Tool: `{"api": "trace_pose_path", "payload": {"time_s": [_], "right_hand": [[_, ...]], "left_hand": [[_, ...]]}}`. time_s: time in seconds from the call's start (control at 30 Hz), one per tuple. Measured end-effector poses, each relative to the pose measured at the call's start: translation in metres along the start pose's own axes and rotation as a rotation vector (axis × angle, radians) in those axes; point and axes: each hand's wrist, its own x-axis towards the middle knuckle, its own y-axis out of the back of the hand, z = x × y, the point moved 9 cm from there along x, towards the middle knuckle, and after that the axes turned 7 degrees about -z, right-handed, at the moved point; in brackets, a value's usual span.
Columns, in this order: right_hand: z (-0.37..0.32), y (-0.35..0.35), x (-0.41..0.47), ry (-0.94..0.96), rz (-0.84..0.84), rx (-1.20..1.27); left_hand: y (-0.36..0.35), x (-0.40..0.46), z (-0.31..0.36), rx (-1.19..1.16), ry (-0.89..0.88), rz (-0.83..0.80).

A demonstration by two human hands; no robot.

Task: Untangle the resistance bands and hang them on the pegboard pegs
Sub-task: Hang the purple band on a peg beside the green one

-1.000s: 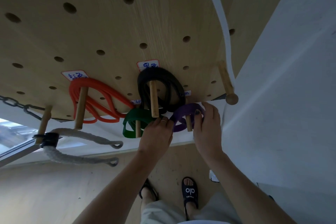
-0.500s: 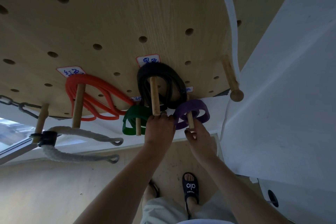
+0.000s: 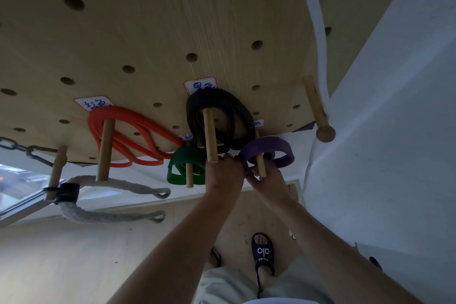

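Right hand point(image 3: 270, 181), lowered off the purple band point(image 3: 267, 152), now pinches its near edge with left hand point(image 3: 223, 174), beside the pegboard point(image 3: 148, 39) lower edge.

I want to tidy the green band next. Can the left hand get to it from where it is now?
Probably yes. The left hand sits just beside the green band on its peg, and nothing lies between them.

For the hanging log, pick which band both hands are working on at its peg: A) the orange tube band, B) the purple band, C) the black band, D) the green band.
B: the left hand and the right hand meet at the purple band looped over its peg, while the other bands hang untouched.
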Motion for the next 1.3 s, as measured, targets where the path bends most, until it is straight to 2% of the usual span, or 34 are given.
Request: {"api": "trace_pose_path", "payload": {"time_s": [0.17,0.47,0.67,0.8,0.93,1.03,1.3], "right_hand": [[-0.002,-0.004,0.005,-0.043,-0.013,0.022],[-0.003,-0.007,0.018,0.004,-0.127,-0.008],[-0.006,-0.007,0.023,0.031,-0.083,-0.067],[0.001,-0.019,0.03,-0.083,-0.098,-0.167],[0.007,-0.021,0.034,-0.21,-0.088,-0.242],[0.009,-0.021,0.032,-0.2,-0.053,-0.183],[0.011,-0.018,0.032,-0.243,0.006,-0.203]], "left_hand": [[0.004,0.004,-0.003,0.052,-0.027,-0.032],[-0.001,0.01,-0.005,0.04,-0.09,-0.039],[-0.005,0.011,-0.003,0.046,-0.118,-0.07],[-0.009,0.013,-0.001,0.079,-0.172,-0.113],[-0.005,0.015,-0.004,0.066,-0.156,-0.072],[0.001,0.013,-0.018,-0.04,-0.078,-0.065],[-0.012,-0.022,-0.026,-0.134,-0.15,0.133]]}}
